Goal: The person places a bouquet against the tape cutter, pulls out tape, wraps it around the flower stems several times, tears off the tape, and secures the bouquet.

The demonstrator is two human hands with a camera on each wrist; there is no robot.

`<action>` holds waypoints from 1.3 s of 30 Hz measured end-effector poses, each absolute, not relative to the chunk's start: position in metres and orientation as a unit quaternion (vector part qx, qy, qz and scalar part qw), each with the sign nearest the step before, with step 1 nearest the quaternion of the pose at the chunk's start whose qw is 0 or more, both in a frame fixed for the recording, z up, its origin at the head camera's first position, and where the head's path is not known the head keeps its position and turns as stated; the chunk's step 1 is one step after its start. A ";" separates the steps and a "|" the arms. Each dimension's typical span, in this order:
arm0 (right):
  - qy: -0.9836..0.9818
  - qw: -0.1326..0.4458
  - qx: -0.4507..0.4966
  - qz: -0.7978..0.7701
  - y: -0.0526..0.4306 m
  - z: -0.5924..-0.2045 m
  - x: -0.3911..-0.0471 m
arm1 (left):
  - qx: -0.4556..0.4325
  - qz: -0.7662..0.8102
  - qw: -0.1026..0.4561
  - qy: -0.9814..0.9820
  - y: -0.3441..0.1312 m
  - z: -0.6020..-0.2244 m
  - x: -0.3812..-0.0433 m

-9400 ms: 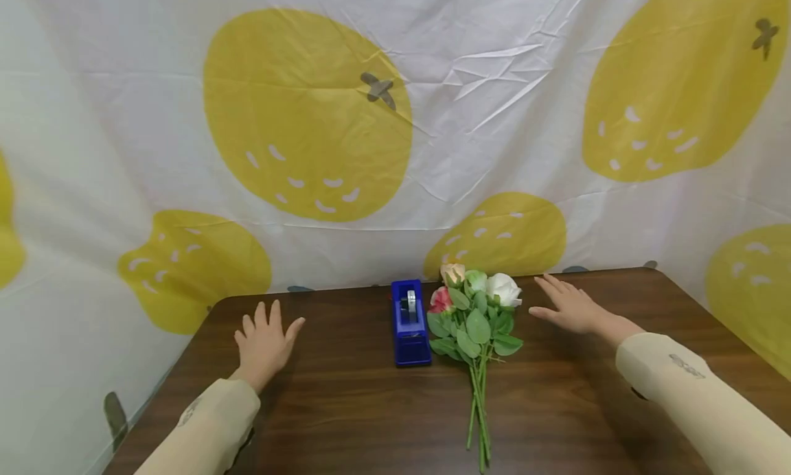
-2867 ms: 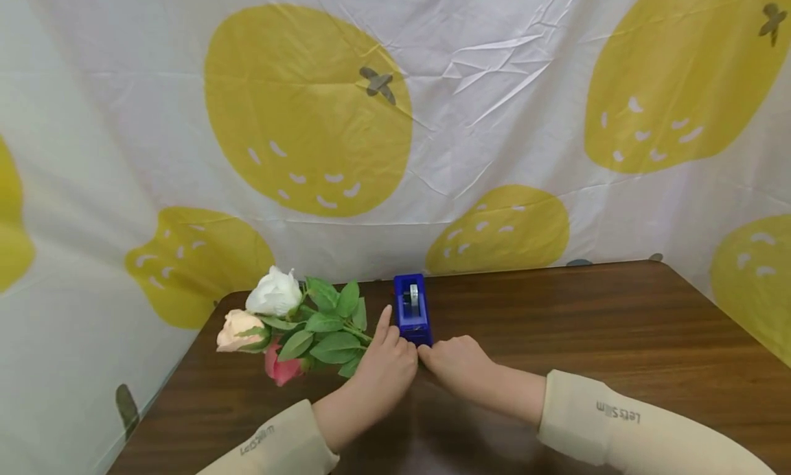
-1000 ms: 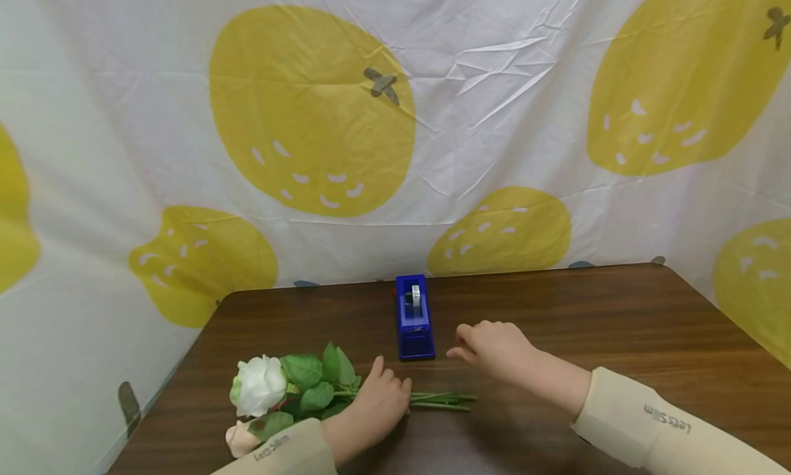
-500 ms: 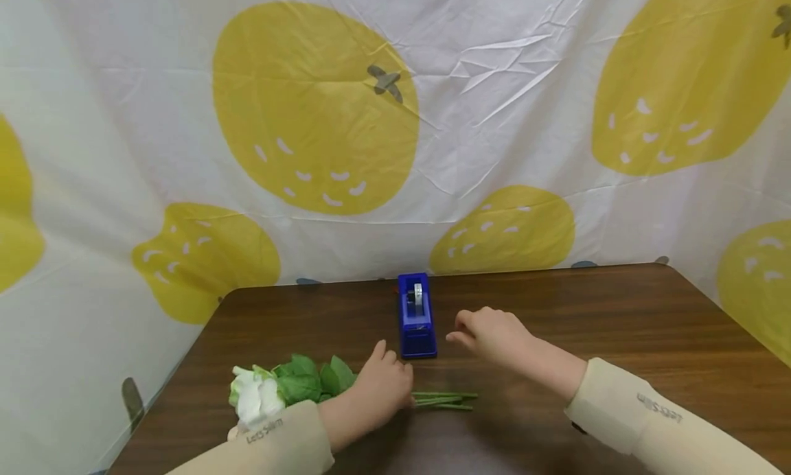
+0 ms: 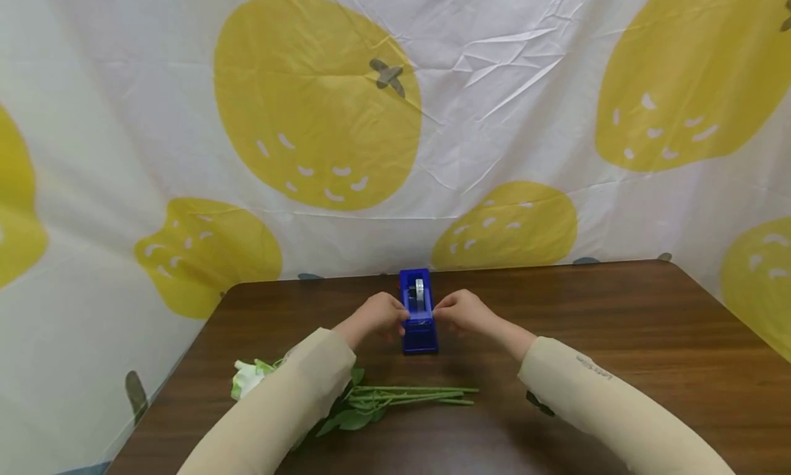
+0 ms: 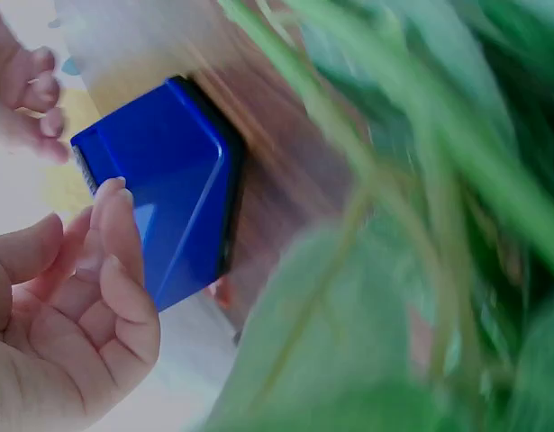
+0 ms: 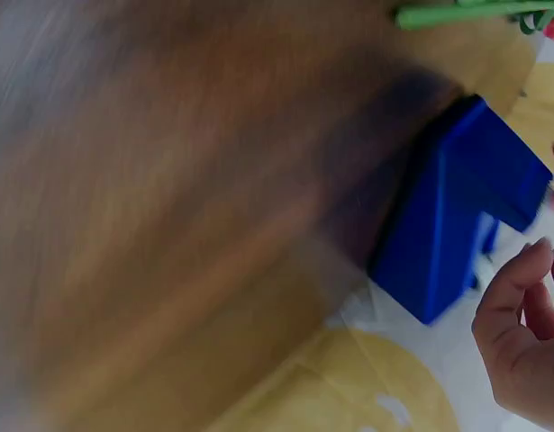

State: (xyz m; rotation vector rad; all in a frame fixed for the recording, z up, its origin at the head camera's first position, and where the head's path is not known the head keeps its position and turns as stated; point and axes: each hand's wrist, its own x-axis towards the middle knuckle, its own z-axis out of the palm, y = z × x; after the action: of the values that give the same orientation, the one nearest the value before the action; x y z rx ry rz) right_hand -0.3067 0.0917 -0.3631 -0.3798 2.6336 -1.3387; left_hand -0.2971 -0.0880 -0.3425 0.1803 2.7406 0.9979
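A blue tape dispenser (image 5: 420, 341) with a tape roll (image 5: 419, 294) in it stands towards the back of the table. My left hand (image 5: 378, 316) is at its left side, fingers loosely curled. In the left wrist view nothing shows between that hand's thumb and fingers (image 6: 119, 229). From the other side my right hand (image 5: 466, 311) reaches to the dispenser near its cutter, fingers bent; no held thing shows in the right wrist view. A bouquet of roses lies in front, its stems (image 5: 426, 395) pointing right and a white rose (image 5: 247, 377) at the left. My left sleeve covers its middle.
The brown wooden table (image 5: 587, 331) ends at the back against a hanging white cloth (image 5: 494, 118) printed with large yellow fruit. Bouquet leaves (image 6: 304, 324) fill much of the left wrist view.
The bouquet, earlier upright beside the dispenser and then held in my left hand, now lies on the table, released. Both hands have moved in to the dispenser.
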 end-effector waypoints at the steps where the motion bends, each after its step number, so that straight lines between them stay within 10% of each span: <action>1: 0.875 0.094 -0.113 -0.462 0.089 -0.367 -0.309 | 0.047 0.366 0.123 0.921 -0.087 -0.344 -0.299; 31: 0.758 0.217 0.040 -0.614 0.061 -0.353 -0.331 | -0.031 0.269 0.168 0.948 -0.071 -0.361 -0.333; 39: 0.653 0.378 0.020 -0.656 0.078 -0.395 -0.364 | -0.054 0.377 0.188 0.906 -0.081 -0.423 -0.382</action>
State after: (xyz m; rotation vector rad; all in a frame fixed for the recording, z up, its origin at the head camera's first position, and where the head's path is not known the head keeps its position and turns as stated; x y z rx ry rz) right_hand -0.3635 0.0776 -0.3946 0.0504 1.6691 -1.6768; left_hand -0.3822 -0.0808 -0.4229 -0.1509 2.5482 1.0599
